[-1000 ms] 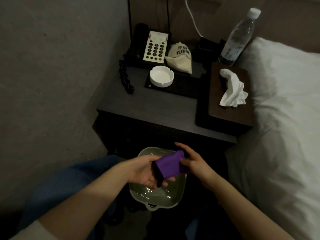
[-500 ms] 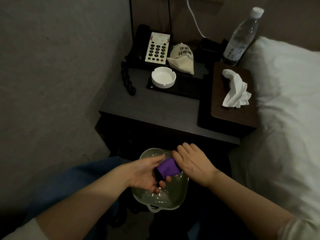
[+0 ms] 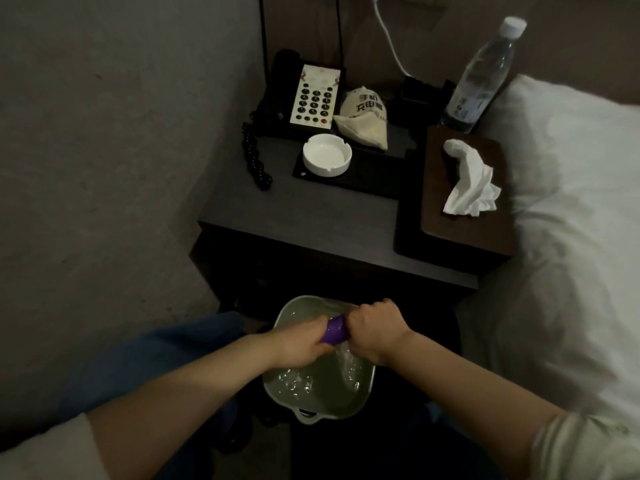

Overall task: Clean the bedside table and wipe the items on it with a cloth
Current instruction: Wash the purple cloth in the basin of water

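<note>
Dim bedroom corner, head view. The dark grey, flat-topped bedside table (image 3: 322,216) stands between a plain grey wall (image 3: 104,150) on its left and a white-sheeted bed (image 3: 571,254) on its right. On the table's rear left sits a black corded telephone with a white keypad panel (image 3: 315,95); its coiled black cord (image 3: 256,161) trails forward along the left edge. Just in front of the telephone, a round white ceramic ashtray (image 3: 327,154) rests on a flat black tray (image 3: 360,174); a cream cloth pouch with printed characters (image 3: 363,116) lies behind it. At the table's right side stands a dark brown wooden tissue box (image 3: 460,216) with a white tissue (image 3: 471,181) pulled up from its top. Behind the box, a clear plastic water bottle with a white cap (image 3: 481,74) stands upright. Below the table's front edge, a pale green plastic basin holding water (image 3: 360,393) sits low. Above the basin, the left hand (image 3: 301,344) and right hand (image 3: 374,330) each grip one end of a rolled purple cloth (image 3: 334,329), fingers curled tightly round it.
</note>
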Demonstrator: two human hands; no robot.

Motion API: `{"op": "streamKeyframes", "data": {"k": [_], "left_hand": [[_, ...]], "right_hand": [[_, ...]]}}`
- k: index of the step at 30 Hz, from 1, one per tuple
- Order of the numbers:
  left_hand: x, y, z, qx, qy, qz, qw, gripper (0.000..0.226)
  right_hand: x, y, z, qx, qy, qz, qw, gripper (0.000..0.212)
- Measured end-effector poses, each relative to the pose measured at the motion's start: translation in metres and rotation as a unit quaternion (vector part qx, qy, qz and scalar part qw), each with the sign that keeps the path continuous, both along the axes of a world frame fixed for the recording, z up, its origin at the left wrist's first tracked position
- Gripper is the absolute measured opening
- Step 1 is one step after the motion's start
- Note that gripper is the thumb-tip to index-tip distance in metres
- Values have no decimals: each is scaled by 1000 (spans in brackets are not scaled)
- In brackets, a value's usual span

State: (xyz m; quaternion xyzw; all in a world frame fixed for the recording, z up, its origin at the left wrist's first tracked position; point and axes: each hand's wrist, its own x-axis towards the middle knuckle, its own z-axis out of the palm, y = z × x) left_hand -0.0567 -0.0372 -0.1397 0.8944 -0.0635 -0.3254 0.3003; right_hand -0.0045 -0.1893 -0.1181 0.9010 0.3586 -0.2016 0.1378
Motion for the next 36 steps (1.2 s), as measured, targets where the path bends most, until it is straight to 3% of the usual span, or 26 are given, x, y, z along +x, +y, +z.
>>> {"op": "streamKeyframes", "data": {"k": [1,3,5,7,9,13,17,19,20,21,23,25,26,29,31,33,35,36], "left_hand": [[0,3,-1,76,-65,-49,994,39],[0,8,-5,142,-163,-122,969,39],[1,12,-9,162,-226,-155,948,41],[0,14,-15,174,-263,-159,936,44],[-2,13,-18,191,-279,-156,928,48],[-4,9,-19,203,-294,-161,920,56],[-3,9,-18,206,-320,-187,906,51],[-3,9,-22,212,-316,-181,907,51],[-3,9,-24,207,-308,-166,914,51],[-4,9,-27,190,-292,-140,927,49],[-7,8,-31,113,-230,-61,965,38],[-9,7,-32,0,-139,23,990,25],[-8,7,-32,-50,-94,59,992,21],[-5,4,-26,-144,5,135,980,20],[-1,5,-18,-211,113,176,955,28],[3,10,-9,-296,233,214,901,24],[7,15,-4,-338,258,216,879,14],[8,17,-2,-329,239,199,892,13]], "right_hand": [[-2,2,-1,9,46,-57,997,33],[-5,6,0,47,169,-183,967,32],[-8,7,0,145,323,-339,872,18],[-12,7,1,202,417,-463,755,22],[-15,5,2,190,483,-517,681,30],[-14,2,3,165,566,-562,580,35],[-17,-3,-1,176,611,-566,524,34],[-20,-3,-5,188,601,-561,538,32],[-21,-1,-7,191,578,-551,571,30],[-21,0,-8,190,541,-527,628,28],[-20,4,-8,154,416,-429,787,20],[-19,5,-8,50,234,-253,938,29],[-19,4,-9,0,134,-156,979,33],[-15,0,-10,-34,-33,28,998,37],[-11,-3,-12,7,-64,53,997,47],[-7,-7,-11,50,-84,60,993,60],[-3,-9,-8,67,-97,64,991,59],[-2,-10,-6,71,-99,60,991,54]]}}
